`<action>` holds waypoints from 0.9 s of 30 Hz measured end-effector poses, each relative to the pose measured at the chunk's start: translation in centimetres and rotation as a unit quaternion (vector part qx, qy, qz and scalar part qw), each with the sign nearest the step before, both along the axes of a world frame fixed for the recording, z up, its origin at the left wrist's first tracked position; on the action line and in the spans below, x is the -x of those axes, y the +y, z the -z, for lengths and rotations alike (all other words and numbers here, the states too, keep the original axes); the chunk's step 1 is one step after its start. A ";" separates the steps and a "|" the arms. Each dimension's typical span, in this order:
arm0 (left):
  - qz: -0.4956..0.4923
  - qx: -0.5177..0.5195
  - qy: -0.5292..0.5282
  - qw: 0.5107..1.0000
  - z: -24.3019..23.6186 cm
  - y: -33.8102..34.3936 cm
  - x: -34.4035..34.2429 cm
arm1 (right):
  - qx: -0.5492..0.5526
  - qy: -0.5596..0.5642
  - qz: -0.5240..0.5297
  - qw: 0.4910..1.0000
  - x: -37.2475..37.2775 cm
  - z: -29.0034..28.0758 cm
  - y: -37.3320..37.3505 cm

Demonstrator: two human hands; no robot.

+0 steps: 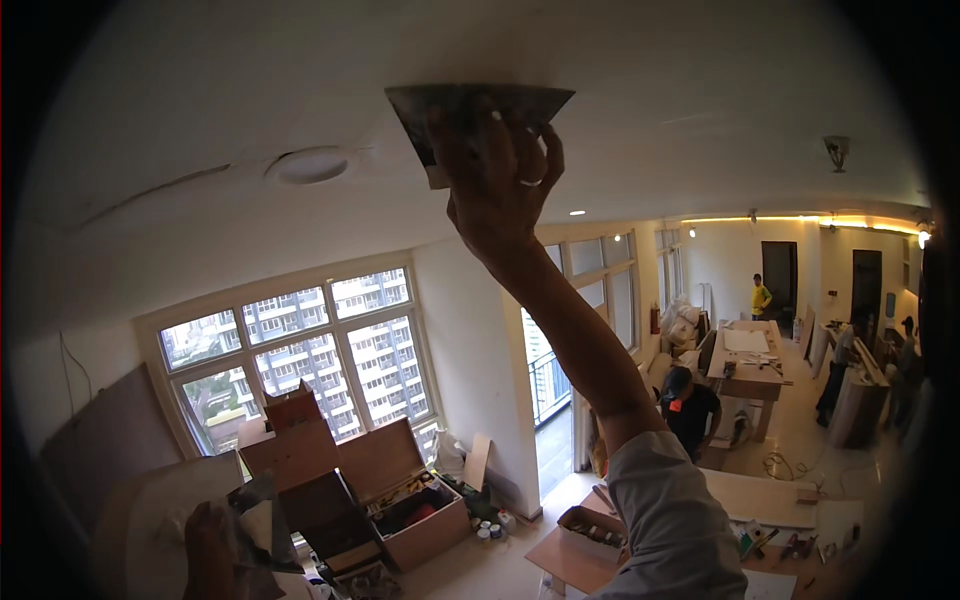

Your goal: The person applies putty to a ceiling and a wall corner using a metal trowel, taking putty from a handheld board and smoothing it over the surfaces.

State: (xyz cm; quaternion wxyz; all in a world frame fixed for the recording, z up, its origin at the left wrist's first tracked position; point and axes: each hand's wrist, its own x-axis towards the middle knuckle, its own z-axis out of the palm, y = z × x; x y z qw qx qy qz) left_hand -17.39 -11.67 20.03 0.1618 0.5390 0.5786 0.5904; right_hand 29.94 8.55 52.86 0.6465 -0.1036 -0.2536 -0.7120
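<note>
My right hand [497, 180] is raised, clamped on the trowel [538, 100], its wide edge up at the ceiling [650, 60]. My left hand [207, 545], well below and apart, is beside a plate [245, 500]; I can't tell its grip. A round fitting [312, 165] sits left of my right hand.

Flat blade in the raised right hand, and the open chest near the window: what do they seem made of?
The flat blade: probably metal, dull and dark, going by its thin sheet and straight edges; the shade leaves plastic possible. The open chest: likely plywood or similar board, matte brown, judging by its flat panels.
</note>
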 end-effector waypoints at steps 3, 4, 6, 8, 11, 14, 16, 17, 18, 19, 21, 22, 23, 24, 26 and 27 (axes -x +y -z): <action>0.023 -0.010 -0.003 1.000 1.0 0.2 1.3 | 0.014 -0.004 0.000 1.000 1.4 0.1 4.2; 0.032 -0.014 0.006 0.999 0.7 0.3 1.1 | 0.023 0.000 0.015 1.000 1.5 0.0 5.9; -0.039 0.027 0.066 0.997 -0.6 -0.7 -1.3 | 0.017 -0.004 0.021 1.000 1.6 0.0 9.1; -0.108 0.061 0.129 0.984 -1.2 -0.8 -1.8 | 0.035 -0.024 0.025 0.999 1.2 0.2 11.3; -0.015 0.059 -0.016 0.998 -1.5 -0.1 -1.4 | 0.115 -0.024 0.042 0.992 1.1 2.2 14.2; -0.056 0.118 0.062 0.989 -2.9 -1.5 -2.9 | 0.253 -0.038 0.012 0.967 1.1 5.3 12.5; -0.116 -0.088 0.593 0.792 -0.3 -2.7 0.5 | 0.265 -0.063 -0.017 0.962 -0.3 7.5 9.1; -0.113 -0.094 0.593 0.791 -0.2 -2.7 0.5 | 0.253 -0.049 -0.016 0.966 -1.4 8.3 7.1; -0.118 -0.076 0.585 0.799 -0.3 -2.9 0.4 | 0.242 -0.036 -0.019 0.969 -2.5 8.6 5.2; -0.119 -0.061 0.577 0.806 -0.3 -2.7 0.2 | 0.206 -0.026 -0.044 0.977 -4.1 8.5 2.7; -0.112 -0.060 0.509 0.851 0.1 -2.5 0.2 | 0.123 0.000 -0.084 0.989 -6.6 7.8 -2.5; -0.108 -0.069 0.467 0.875 0.4 -2.2 0.2 | 0.075 0.018 -0.092 0.993 -7.7 6.9 -5.2; -0.102 -0.076 0.438 0.890 0.7 -1.8 0.2 | 0.002 -0.005 -0.115 0.993 -8.8 5.6 -7.5; -0.098 -0.082 0.416 0.901 0.9 -1.6 0.2 | -0.070 -0.029 -0.140 0.987 -9.8 4.2 -9.2; -0.101 -0.091 0.392 0.910 1.3 -1.8 0.4 | -0.107 0.000 -0.104 0.989 -11.3 2.6 -11.9; -0.099 -0.097 0.388 0.911 1.3 -1.8 0.5 | -0.093 0.004 -0.120 0.988 -11.6 2.2 -13.0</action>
